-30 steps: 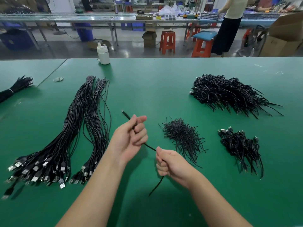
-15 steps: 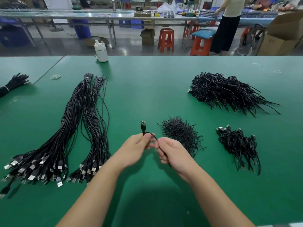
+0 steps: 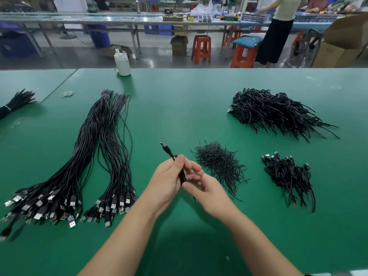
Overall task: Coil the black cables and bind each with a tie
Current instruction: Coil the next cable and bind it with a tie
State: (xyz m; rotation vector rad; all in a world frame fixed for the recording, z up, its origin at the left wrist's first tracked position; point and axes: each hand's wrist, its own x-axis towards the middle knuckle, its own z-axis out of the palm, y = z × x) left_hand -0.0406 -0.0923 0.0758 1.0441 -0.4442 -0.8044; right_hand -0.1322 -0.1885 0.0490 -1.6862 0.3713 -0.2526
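**A:** In the head view, where is your cable?

**B:** Your folded black cable (image 3: pixel 181 172) sits between your two hands, above the green table (image 3: pixel 179 108). One plug end pokes up past your thumb, away from you.

**A:** What do your fingers do?

**B:** Your left hand (image 3: pixel 166 182) wraps round the cable and your thumb presses on it. Your right hand (image 3: pixel 207 191) pinches the cable lower down. Its other fingers look loosely bent.

**A:** What lies near the cable?

**B:** The little pile of ties (image 3: pixel 220 164) is just to the right of the cable. Farther right lies a small heap of coiled cables (image 3: pixel 288 176). Beyond that, far from you, is a big heap (image 3: pixel 274 112). To the left of the cable lie two long bunches of straight cables (image 3: pixel 83 162). A white bottle (image 3: pixel 121 62) stands at the far edge of the table.
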